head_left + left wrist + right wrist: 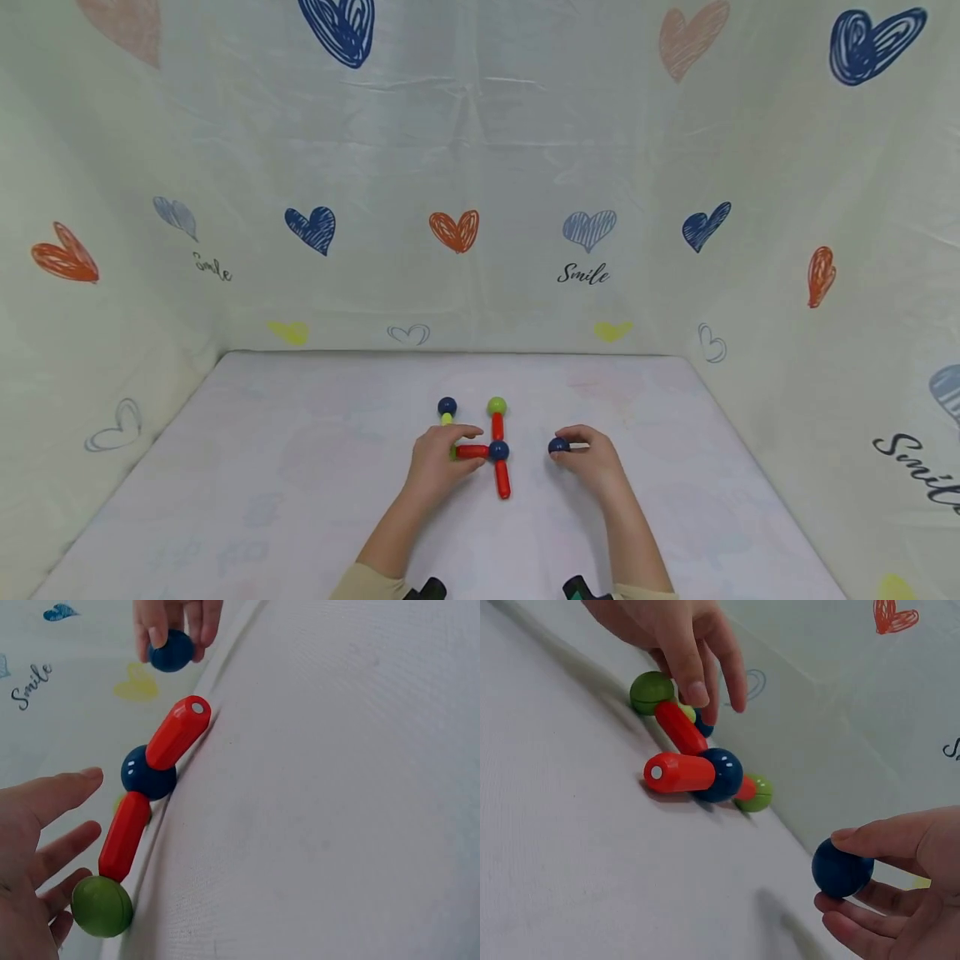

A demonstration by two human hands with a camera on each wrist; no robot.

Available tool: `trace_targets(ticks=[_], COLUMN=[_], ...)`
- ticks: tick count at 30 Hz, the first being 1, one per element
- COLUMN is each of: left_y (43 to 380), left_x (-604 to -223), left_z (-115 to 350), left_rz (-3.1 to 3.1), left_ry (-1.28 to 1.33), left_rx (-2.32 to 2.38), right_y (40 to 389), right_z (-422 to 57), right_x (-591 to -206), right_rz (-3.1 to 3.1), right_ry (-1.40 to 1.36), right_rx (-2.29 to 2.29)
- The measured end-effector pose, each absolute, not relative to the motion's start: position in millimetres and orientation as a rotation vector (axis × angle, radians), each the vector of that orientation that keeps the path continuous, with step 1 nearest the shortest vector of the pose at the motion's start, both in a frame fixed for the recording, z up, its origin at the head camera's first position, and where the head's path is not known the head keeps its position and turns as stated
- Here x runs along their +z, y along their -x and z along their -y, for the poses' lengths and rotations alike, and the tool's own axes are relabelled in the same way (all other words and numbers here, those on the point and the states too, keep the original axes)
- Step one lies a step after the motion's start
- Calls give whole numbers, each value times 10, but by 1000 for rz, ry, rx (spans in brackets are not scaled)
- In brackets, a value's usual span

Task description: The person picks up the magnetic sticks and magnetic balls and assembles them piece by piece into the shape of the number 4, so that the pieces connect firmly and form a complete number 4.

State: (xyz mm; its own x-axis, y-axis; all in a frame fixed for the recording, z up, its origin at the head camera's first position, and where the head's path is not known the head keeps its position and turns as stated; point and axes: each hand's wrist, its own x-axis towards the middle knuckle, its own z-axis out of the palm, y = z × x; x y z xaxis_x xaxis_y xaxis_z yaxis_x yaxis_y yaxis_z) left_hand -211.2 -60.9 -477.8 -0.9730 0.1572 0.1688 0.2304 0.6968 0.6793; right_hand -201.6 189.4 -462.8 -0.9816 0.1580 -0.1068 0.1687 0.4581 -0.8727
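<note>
My right hand [596, 460] pinches a loose dark blue ball [843, 868] between thumb and fingers, to the right of a ball-and-rod construction. At the middle of this construction sits another blue ball [498, 451]. Three red rods meet it: one rod [498, 427] runs to a far green ball [497, 406], one [472, 452] to a left green ball [102, 906], and the near rod [502, 481] has a free end. Beside the left green ball is my left hand [438, 460], fingers extended and spread. Whether it touches that ball, I cannot tell.
A yellow-green rod [447, 419], partly behind the left hand, leads to a far-left blue ball [447, 407]. Everything lies on a white-covered table [300, 467]. Behind it hangs a pale curtain [517, 175] printed with hearts.
</note>
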Motion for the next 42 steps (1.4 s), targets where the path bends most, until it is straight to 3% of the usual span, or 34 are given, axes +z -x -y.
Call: trace_targets(ticks=[21,42], left_y=[2238,2376], left_x=[-4802,-4743], left_z=[491,423], left_rz=[2890,2998], left_ry=[621,682], left_rx=[-791,-834], right_y=[1923,1888], right_z=[-1665,-1590], right_x=[-4598,-4612], right_rz=[-2534,-2427], right_ry=[-20,146], right_rx=[-1468,-1453])
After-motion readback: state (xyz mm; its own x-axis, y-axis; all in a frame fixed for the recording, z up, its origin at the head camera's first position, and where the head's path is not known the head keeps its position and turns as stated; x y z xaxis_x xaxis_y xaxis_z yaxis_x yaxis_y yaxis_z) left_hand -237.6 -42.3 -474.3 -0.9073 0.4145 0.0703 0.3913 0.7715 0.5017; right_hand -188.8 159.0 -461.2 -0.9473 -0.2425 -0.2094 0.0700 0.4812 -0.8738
